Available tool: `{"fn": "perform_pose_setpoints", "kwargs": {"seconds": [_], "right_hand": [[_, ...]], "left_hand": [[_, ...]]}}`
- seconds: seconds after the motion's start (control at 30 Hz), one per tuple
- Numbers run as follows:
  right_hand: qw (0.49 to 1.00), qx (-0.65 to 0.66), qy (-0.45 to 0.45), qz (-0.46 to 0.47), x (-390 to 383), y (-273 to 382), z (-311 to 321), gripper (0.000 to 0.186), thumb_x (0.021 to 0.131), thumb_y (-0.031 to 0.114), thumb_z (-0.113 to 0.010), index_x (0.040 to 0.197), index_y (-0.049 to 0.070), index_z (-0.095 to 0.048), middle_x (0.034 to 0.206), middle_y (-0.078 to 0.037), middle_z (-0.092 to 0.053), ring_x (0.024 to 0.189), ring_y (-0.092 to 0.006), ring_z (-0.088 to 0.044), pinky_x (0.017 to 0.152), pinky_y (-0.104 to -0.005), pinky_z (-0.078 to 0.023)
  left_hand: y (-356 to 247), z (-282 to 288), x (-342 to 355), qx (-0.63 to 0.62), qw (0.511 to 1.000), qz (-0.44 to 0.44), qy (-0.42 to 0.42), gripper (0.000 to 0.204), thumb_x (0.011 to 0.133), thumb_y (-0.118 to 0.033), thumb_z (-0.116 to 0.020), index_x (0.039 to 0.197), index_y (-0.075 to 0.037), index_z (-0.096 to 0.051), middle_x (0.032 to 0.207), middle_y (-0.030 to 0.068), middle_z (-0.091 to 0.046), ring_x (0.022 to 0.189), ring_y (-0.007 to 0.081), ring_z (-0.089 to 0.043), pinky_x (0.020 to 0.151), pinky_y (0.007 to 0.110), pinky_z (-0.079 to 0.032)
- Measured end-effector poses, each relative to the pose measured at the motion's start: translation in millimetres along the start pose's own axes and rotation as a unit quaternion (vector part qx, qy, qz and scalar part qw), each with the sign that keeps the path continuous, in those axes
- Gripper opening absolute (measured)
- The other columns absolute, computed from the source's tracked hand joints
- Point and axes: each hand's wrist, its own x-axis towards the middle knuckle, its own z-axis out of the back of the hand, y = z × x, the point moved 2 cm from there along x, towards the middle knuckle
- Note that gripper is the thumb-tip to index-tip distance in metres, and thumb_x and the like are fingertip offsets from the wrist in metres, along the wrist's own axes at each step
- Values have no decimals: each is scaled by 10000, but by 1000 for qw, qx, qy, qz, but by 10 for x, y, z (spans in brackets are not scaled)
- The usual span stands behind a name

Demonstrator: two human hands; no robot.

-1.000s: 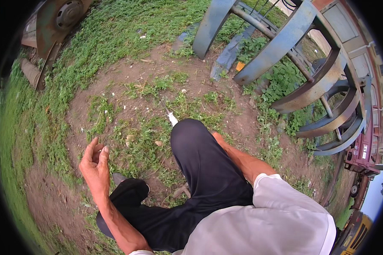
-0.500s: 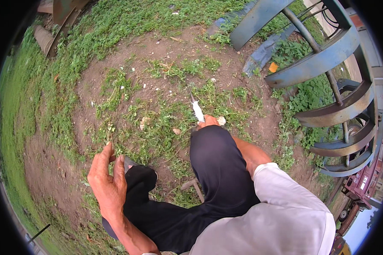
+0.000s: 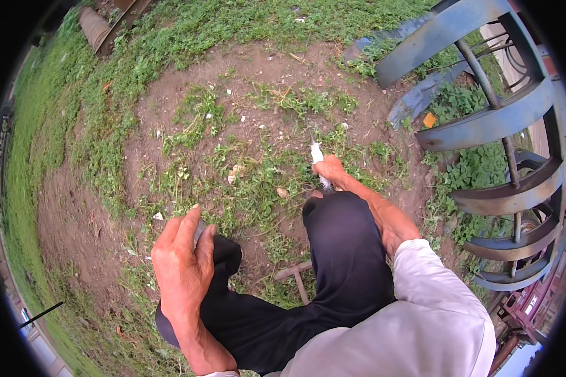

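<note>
My right hand (image 3: 330,169) is closed round the white-wrapped handle (image 3: 316,152) of a thin metal tool, just beyond my right knee. Its narrow end points forward into cut or loose weeds (image 3: 308,100) on bare soil. My left hand (image 3: 182,257) hangs beside my left leg, fingers loosely curved and apart, with nothing visible in them; the fingertips are over small leafy weeds. A T-shaped brown piece (image 3: 295,276) lies low between my legs, partly hidden.
Curved blue-grey steel bands (image 3: 484,125) on bars stand at the right, with flat metal (image 3: 421,94) and a small orange object (image 3: 429,120) by them. A rusty cylinder (image 3: 97,31) lies at the back left. A maroon vehicle (image 3: 531,308) shows at right.
My right hand has come out from behind my knee, moving forward with the white-handled tool. My left hand has moved right and slightly down. The view has shifted, with surroundings appearing further right.
</note>
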Motion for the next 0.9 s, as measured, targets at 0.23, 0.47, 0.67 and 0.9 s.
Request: {"fn": "perform_pose_setpoints", "kwargs": {"seconds": [0.23, 0.47, 0.67, 0.9], "right_hand": [[992, 86, -95, 24, -223, -194, 321, 388, 691, 248, -793, 938, -41, -713, 854, -167, -719, 790, -284, -687, 707, -414, -511], [970, 213, -107, -39, -944, -1654, 69, 395, 739, 377, -790, 919, 30, -737, 793, -92, -729, 716, -169, -667, 661, -381, -510], [963, 213, -137, -91, -1804, -2377, 149, 470, 764, 467, -798, 895, 19, -745, 802, -122, -733, 751, -189, -688, 666, -373, -509], [949, 223, -215, 64, -2104, -1250, 1105, 335, 680, 194, -747, 910, -38, -673, 792, -151, -692, 710, -244, -656, 674, -386, -514]], "left_hand": [[-28, 8, -43, 18, 999, -30, -9, 295, 853, -41, -727, 1132, 40, -676, 917, 195, -686, 830, 332, -704, 700, 399, -534], [-118, 81, -51, 10, 1000, -24, 3, 286, 853, -54, -728, 1124, 22, -682, 918, 202, -685, 804, 344, -694, 693, 418, -530], [-219, -65, 29, -9, 993, -115, -5, 290, 852, -73, -731, 1115, 36, -676, 908, 206, -681, 771, 351, -682, 679, 429, -523], [-321, -115, 37, -84, 986, -143, 4, 308, 835, -61, -731, 1115, 58, -681, 914, 220, -697, 789, 328, -692, 716, 417, -540]]}}
